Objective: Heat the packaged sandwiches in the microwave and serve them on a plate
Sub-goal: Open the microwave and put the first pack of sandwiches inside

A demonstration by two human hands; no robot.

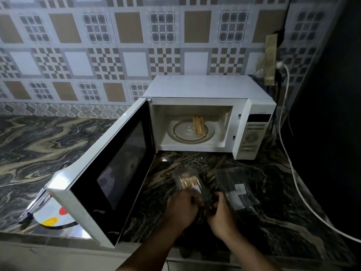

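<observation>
step in hand, as i read it: opening the second sandwich pack (188, 181) so its contents can join the one already in the oven. both hands are low centre of the frame, on the counter (58, 137) in front of the microwave (207, 89). left hand (181, 207) is curled over the near left edge of the clear wrapper, fingers bent in, looks like a grip on the plastic. right hand (221, 214) is curled on the near right edge, thumb and fingers pinching the dark seam. motion blur there, so the exact finger placement is hard to tell.

to do it well: pull the two edges apart along the seam, keep the pack low over the counter so nothing drops, don't squeeze the bread. then lift the sandwich out whole.

the pack lies just beyond the knuckles, touching both hands, pale bread visible inside it toward frame centre. a second clear wrapper (237, 189) lies flat just right of the right hand, looks empty but can't be sure. one sandwich (198, 125) already sits on the glass turntable (183, 132) inside the cavity, centre of frame, well apart from the hands. door (117, 173) swung wide open to the left. plate (56, 216) with red and yellow spots sits lower left, partly hidden behind the door, for serving later.
</observation>
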